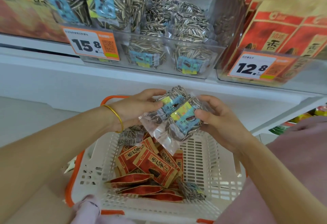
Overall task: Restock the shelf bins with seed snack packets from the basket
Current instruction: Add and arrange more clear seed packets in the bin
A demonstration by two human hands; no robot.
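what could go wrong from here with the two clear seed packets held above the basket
The two clear seed packets overlap loosely between the left hand and right hand; one could slip back into the basket. The clear bin beside the 15.8 tag holds a heap, so added packets may slide over its front wall.

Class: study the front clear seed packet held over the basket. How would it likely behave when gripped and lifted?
The front clear seed packet, pinched by the right hand, probably flexes: its empty film end droops. The glossy film may be slippery. Seeds inside likely shift.
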